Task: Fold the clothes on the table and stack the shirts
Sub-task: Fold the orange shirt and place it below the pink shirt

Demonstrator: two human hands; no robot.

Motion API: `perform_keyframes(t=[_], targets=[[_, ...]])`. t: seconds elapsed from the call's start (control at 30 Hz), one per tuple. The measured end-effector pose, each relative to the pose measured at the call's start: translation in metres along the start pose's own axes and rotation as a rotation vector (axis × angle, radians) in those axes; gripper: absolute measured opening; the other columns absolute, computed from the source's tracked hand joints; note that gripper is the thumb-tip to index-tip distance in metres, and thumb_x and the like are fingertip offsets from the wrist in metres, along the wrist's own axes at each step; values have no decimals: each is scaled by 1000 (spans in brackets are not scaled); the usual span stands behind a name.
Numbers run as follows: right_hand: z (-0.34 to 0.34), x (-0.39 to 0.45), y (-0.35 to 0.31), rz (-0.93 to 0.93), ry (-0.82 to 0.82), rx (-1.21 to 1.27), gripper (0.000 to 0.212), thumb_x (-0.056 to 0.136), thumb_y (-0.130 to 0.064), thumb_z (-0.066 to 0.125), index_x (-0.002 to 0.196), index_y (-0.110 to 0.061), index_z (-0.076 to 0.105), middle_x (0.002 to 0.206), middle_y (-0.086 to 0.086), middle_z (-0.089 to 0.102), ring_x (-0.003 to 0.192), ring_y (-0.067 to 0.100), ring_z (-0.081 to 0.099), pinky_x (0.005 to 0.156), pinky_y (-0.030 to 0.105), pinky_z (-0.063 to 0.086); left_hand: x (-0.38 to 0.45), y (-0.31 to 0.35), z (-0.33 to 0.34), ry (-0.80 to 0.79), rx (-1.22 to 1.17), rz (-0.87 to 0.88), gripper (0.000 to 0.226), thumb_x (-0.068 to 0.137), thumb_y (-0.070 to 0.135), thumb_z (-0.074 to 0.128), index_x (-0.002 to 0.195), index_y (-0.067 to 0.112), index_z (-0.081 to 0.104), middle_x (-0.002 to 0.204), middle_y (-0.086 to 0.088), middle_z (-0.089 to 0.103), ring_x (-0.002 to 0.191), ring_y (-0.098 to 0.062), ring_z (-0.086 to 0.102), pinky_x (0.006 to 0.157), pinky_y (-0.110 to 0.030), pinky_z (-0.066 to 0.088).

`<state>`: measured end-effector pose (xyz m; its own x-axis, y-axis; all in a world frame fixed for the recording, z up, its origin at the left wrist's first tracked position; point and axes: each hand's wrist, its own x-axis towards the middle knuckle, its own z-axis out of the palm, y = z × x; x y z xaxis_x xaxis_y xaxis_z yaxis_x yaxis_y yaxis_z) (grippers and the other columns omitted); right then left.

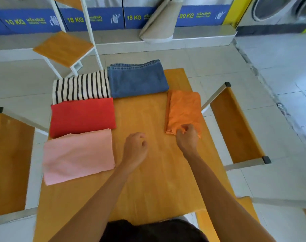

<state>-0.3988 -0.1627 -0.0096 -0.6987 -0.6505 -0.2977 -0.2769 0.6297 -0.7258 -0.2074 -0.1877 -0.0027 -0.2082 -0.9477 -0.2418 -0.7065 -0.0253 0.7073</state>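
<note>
Five folded garments lie on the wooden table (145,180). Down the left side sit a black-and-white striped shirt (80,87), a red shirt (82,116) and a pink shirt (78,156), side by side. Folded blue jeans (137,79) lie at the far middle. A folded orange shirt (183,109) rests near the right edge. My right hand (188,137) pinches the near edge of the orange shirt. My left hand (135,148) hovers over bare wood in the middle, fingers loosely curled, holding nothing.
Wooden benches with metal frames stand at the left (8,163) and right (236,124) of the table. A white-framed shelf unit (64,48) stands beyond the far left corner. Washing machines (96,16) line the back wall. A beige bag (159,23) leans against them.
</note>
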Motion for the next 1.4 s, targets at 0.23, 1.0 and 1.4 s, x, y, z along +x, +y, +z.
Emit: perform_keyframes(t=[0.23, 1.0, 1.4], targets=[[-45, 72, 35, 242, -52, -175, 56, 87, -23, 51, 139, -10, 36, 140, 16, 43, 126, 37, 43, 102, 53, 43, 6, 27, 48, -171, -49, -159, 24, 91, 18, 49, 109, 19, 65, 113, 2, 66, 102, -15, 61, 77, -22, 43], [-52, 31, 73, -46, -86, -137, 33, 92, -35, 59, 119, -17, 56, 119, 5, 60, 110, 23, 56, 87, 38, 51, -19, -11, 70, 73, -582, -742, 43, 69, 38, 76, 103, 14, 68, 100, -3, 71, 88, -24, 67, 72, -37, 54], [14, 13, 42, -181, -476, -375, 62, 87, -62, 57, 120, -10, 53, 121, 11, 65, 110, 31, 62, 84, 40, 51, -61, -38, 20, 179, -684, -702, 47, 79, 27, 66, 124, 27, 53, 112, 3, 61, 88, -14, 58, 67, -30, 47]])
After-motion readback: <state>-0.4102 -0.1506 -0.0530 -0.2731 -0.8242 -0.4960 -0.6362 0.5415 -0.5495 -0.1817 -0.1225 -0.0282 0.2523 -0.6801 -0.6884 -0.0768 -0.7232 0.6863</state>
